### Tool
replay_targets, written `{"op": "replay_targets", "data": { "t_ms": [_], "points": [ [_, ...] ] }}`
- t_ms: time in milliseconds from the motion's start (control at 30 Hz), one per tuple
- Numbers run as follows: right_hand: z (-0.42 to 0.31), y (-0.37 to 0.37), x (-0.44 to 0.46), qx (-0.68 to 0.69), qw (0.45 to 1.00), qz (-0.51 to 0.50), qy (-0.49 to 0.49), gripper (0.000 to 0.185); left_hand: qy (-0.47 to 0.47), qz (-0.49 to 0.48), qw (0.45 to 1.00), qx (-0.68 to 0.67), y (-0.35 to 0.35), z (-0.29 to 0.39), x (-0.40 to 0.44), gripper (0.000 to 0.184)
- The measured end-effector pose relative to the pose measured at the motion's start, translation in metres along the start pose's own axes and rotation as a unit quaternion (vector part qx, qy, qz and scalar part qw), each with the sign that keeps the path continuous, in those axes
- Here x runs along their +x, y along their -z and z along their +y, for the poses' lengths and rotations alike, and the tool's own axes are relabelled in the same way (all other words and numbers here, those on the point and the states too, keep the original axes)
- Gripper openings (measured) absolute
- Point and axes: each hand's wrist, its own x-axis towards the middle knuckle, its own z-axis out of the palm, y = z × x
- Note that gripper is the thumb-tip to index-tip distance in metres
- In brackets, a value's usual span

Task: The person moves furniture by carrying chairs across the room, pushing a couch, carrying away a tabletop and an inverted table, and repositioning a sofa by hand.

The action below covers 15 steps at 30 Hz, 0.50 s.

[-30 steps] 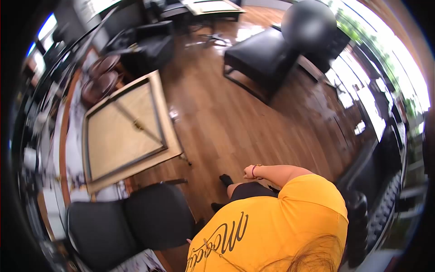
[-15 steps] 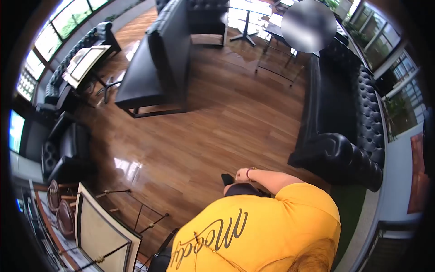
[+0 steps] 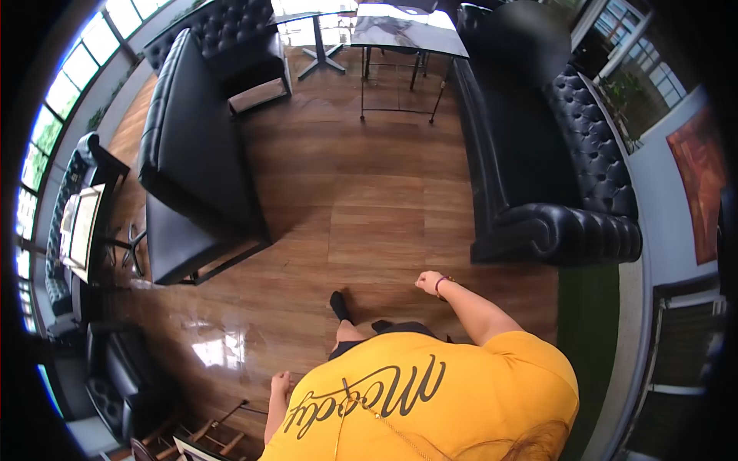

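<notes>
My right hand (image 3: pixel 429 282) is held out ahead of my body over the wooden floor, with its fingers curled in and nothing visible in them. A dark reddish bracelet (image 3: pixel 440 286) circles that wrist. Low at my left side, my left hand (image 3: pixel 282 381) is also curled, and no object shows in it. Neither hand touches any furniture. I wear a yellow shirt (image 3: pixel 430 392) with dark lettering and a thin chain. One foot in a black sock or shoe (image 3: pixel 339 306) is stretched forward on the floor.
A black tufted sofa (image 3: pixel 592 154) runs along the right, beside a green mat (image 3: pixel 588 330). Ahead stands a marble-topped table (image 3: pixel 407 32). A black bench (image 3: pixel 201 146) and a black armchair (image 3: pixel 127 376) are on the left. Chair parts (image 3: pixel 207 442) show at lower left.
The view has turned rightward, and the bench and marble-topped table look closer. My left hand has come into view. The right hand has swung farther from my body, and one foot has come forward.
</notes>
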Motion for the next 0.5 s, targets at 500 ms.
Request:
{"op": "replay_targets", "data": {
  "t_ms": [500],
  "points": [
    [-0.038,0.04,0.056,0.316,0.932,0.059,-0.167,0.024,-0.25,0.003,0.907,0.338,0.073,0.408,0.313,0.038]
  ]
}}
